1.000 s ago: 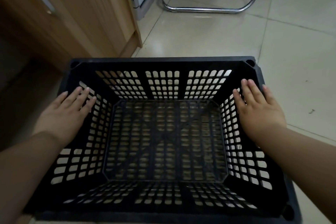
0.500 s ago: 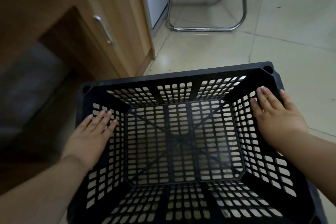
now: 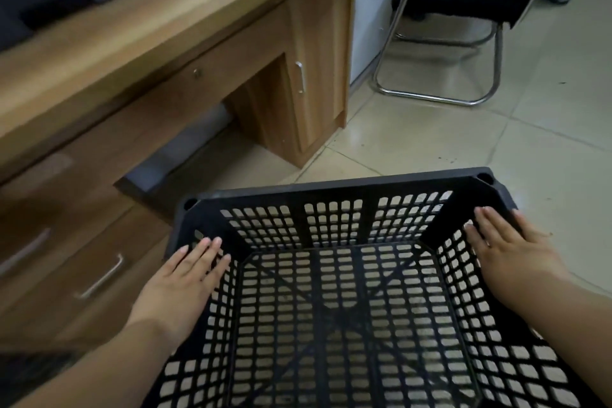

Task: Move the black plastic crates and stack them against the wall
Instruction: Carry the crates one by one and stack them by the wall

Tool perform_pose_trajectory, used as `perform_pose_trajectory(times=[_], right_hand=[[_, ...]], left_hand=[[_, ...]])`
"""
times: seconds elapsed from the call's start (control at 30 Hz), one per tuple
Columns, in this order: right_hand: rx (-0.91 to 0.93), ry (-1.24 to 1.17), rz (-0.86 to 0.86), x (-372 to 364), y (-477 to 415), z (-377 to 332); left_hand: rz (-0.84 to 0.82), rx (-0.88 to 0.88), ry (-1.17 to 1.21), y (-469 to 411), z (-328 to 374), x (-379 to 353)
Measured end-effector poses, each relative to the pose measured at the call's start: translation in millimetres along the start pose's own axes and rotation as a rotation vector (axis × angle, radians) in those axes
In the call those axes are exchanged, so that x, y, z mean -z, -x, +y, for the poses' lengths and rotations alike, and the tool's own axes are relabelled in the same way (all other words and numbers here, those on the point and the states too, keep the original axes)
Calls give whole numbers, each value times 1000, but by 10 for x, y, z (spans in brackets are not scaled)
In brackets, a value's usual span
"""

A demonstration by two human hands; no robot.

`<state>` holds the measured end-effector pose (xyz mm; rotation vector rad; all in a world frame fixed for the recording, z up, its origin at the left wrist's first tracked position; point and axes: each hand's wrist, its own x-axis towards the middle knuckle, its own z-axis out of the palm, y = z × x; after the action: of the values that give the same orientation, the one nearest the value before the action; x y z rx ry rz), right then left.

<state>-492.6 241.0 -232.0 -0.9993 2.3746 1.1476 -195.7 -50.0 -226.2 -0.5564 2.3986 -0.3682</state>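
One black plastic crate (image 3: pixel 337 190) with slotted walls and floor fills the lower middle of the head view, open side up, held above the tiled floor. My left hand (image 3: pixel 178 285) lies flat on the inside of its left wall, fingers over the rim. My right hand (image 3: pixel 510 252) presses the inside of its right wall near the far right corner. Both hands grip the crate from within. Its near edge is cut off by the frame. No other crate is in sight.
A wooden desk (image 3: pixel 172 20) with drawers and a cabinet door (image 3: pixel 318 76) runs along the left. A black chair on a chrome frame (image 3: pixel 463 43) stands at the back right beside a white wall panel (image 3: pixel 371 10). Pale floor tiles (image 3: pixel 546 142) spread to the right.
The crate has risen with both hands still on its side walls. The view has tilted up, bringing the desk top and the chair seat into sight.
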Motion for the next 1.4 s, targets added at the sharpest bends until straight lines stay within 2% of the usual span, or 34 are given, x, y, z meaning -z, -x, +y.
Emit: perform_pose_trajectory(times=[0.2,0.43,0.8,1.0,1.2,1.4], right_hand=[[126,120,96,267,634,-279],[303,184,229,788,1308,-942],[492,357,456,1721,2419,-2828],[552,386,515,2148,3215,-3896],[576,413,540,2499,3659,-4806],[585,452,523,2663,3695,-5397]], left_hand=[[-55,119,106,1227,-23,-359],[-152,280,225,2574,-225,-976],[-280,502,326,4571,-1076,-2182],[-349,562,352,5606,-1686,-2791],[-377,597,318,6227,-2250,-3418],[-374,630,326,6311,-2557,-3955]])
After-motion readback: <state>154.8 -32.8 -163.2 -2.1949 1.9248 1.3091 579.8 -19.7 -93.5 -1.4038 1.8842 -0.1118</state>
